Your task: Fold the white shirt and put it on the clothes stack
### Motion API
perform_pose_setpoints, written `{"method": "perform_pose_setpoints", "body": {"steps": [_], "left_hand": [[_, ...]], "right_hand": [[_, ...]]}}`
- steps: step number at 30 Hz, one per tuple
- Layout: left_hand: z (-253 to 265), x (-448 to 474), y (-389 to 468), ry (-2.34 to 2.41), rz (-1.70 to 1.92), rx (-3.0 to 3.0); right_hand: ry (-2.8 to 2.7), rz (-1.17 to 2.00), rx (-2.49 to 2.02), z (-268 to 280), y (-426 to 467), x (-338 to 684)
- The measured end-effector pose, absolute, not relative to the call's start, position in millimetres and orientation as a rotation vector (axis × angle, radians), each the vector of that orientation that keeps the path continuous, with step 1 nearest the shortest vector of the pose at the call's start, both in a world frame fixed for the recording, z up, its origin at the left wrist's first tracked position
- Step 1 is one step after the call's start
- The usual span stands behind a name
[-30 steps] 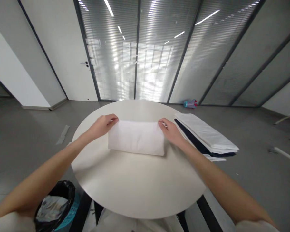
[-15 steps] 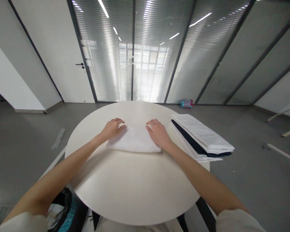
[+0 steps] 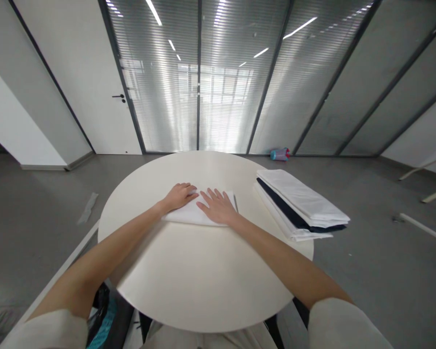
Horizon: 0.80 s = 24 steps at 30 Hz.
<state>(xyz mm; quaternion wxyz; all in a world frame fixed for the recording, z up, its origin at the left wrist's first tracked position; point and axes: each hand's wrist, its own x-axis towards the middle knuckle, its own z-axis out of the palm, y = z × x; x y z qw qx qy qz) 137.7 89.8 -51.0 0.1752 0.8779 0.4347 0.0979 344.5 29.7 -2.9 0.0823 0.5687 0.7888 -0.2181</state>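
Note:
A white folded cloth lies on the round white table in front of me. My right hand rests flat on the middle of it, fingers spread. At the cloth's far left corner is my left hand, its fingers stretched out to the right along the upper edge. The two hands are close together, with fingertips nearly meeting. Part of the cloth is hidden beneath them. A thin dark line shows at its right edge.
On the table's right side, a stack of folded cloths, white with one dark navy layer, overhangs the edge. A lined bin stands low at left. A small blue and pink basket sits on the floor by the glass wall.
My right hand has moved left from the cloth's right edge onto its middle and flattened. My left hand has shifted slightly to the right.

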Motion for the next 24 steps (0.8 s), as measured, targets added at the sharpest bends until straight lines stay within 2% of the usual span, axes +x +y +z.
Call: {"method": "perform_pose_setpoints", "body": {"steps": [6,10,17,21,24], "left_hand": [[-32,142,90,1.329,0.267,2.422],[-24,145,71,1.191,0.326,2.520],[-45,131,56,1.243,0.079,2.417],[-37,129,65,1.240,-0.022,2.377],[-26,138,73,1.242,-0.074,2.377]], "right_hand": [[2.352,-0.679,1.678,2,46,341],[2.382,-0.628,1.668,-5,56,336],[2.295,-0.701,1.617,-19,58,364],[2.175,-0.664,1.684,-10,65,388],[2.289,-0.607,1.662,-1,68,375]]}}
